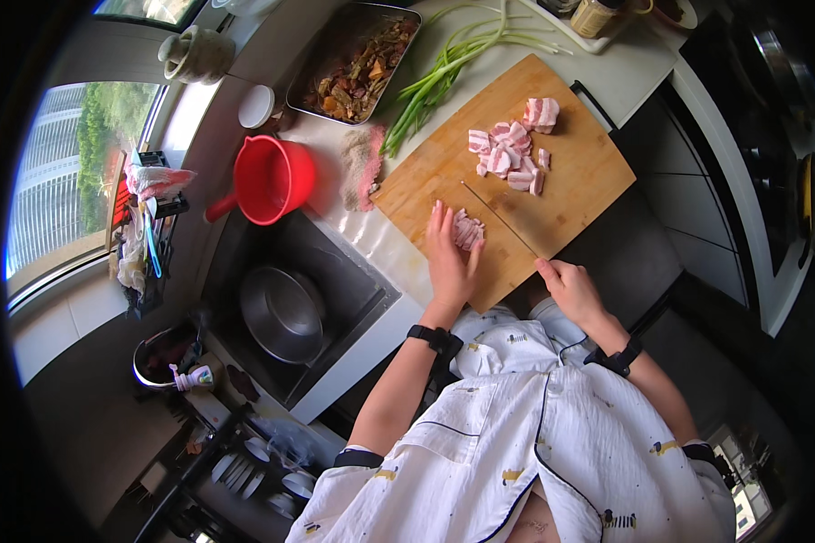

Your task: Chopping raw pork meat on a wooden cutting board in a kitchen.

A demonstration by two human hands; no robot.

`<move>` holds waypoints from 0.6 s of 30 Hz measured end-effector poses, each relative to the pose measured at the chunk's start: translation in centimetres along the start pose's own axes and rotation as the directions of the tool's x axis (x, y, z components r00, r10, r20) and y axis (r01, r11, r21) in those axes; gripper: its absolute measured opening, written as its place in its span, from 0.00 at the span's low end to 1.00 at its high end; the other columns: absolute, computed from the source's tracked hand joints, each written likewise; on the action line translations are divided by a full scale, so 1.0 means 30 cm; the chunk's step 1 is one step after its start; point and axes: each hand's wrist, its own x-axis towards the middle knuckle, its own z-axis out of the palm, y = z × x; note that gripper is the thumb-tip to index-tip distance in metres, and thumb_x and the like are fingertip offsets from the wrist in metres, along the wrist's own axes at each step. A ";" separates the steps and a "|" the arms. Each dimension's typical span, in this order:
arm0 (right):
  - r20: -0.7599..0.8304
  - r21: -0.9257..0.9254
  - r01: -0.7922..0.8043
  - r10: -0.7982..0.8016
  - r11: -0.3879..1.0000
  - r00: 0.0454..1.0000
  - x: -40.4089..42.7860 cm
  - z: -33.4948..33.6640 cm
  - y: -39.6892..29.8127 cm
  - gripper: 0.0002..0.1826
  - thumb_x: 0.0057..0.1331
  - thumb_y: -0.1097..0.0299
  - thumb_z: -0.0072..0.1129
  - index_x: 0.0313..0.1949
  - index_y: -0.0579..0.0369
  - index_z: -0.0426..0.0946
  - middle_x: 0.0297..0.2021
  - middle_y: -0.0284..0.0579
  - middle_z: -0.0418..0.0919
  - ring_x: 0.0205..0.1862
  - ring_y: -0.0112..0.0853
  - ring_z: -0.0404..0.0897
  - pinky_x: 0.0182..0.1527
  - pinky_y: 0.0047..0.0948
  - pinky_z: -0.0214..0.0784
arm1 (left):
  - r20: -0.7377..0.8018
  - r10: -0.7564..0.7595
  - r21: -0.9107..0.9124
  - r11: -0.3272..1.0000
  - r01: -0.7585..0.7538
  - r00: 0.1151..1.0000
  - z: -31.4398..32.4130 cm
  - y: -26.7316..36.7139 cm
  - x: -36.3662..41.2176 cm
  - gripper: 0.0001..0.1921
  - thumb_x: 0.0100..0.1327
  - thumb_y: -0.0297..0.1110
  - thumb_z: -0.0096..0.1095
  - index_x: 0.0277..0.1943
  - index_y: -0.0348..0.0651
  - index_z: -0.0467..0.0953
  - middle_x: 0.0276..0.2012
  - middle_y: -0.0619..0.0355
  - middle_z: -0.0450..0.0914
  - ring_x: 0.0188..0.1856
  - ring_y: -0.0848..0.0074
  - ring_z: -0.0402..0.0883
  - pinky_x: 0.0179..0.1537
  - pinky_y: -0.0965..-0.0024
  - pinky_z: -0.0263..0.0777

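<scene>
On a wooden cutting board (pixel 426 178), my left hand (pixel 450 261) cups the near-left side of a small heap of sliced pork strips (pixel 468 229), thumb spread from the fingers. The hand partly hides the strips, and I cannot tell how firmly it touches them. My right hand (pixel 573 288) grips the handle of a knife (pixel 499 220) at the board's near edge. Seen nearly edge-on, its blade is a thin line slanting across the board, right of the strips. Beyond it lie a pile of cut pork belly pieces (pixel 506 151) and a thicker pork belly chunk (pixel 541 114).
Green onions (pixel 441 68) lie behind the board, beside a metal tray of cooked food (pixel 363 64). To the left are a cloth (pixel 360 170), a red dipper (pixel 274 180) and a sink (pixel 353 271) holding a metal basin (pixel 282 314). A stove (pixel 740 136) stands at right.
</scene>
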 end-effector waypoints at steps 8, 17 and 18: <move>0.061 -0.291 0.016 0.002 0.956 0.998 -0.014 0.056 -0.026 0.36 0.69 0.37 0.38 0.27 0.62 0.77 0.25 0.61 0.78 0.32 0.57 0.79 0.35 0.48 0.72 | 0.057 0.018 -0.097 0.995 -0.013 0.998 -0.035 -0.042 -0.036 0.29 0.49 0.27 0.73 0.55 0.37 0.69 0.59 0.46 0.68 0.61 0.53 0.67 0.60 0.58 0.65; 0.091 -0.317 0.020 0.009 0.948 0.996 0.002 0.043 -0.029 0.36 0.69 0.37 0.39 0.30 0.63 0.78 0.25 0.61 0.79 0.33 0.56 0.79 0.36 0.48 0.72 | -0.012 0.082 -0.070 0.994 -0.083 0.997 -0.019 -0.043 -0.036 0.24 0.49 0.26 0.72 0.50 0.34 0.72 0.54 0.46 0.73 0.54 0.54 0.73 0.53 0.61 0.71; 0.090 -0.316 0.020 0.009 0.949 0.996 0.005 0.042 -0.031 0.36 0.69 0.37 0.39 0.30 0.63 0.78 0.25 0.61 0.79 0.33 0.56 0.79 0.36 0.48 0.72 | -0.005 0.046 -0.065 0.997 -0.046 0.999 -0.017 -0.047 -0.043 0.24 0.49 0.27 0.72 0.50 0.34 0.72 0.53 0.47 0.73 0.53 0.54 0.74 0.52 0.61 0.71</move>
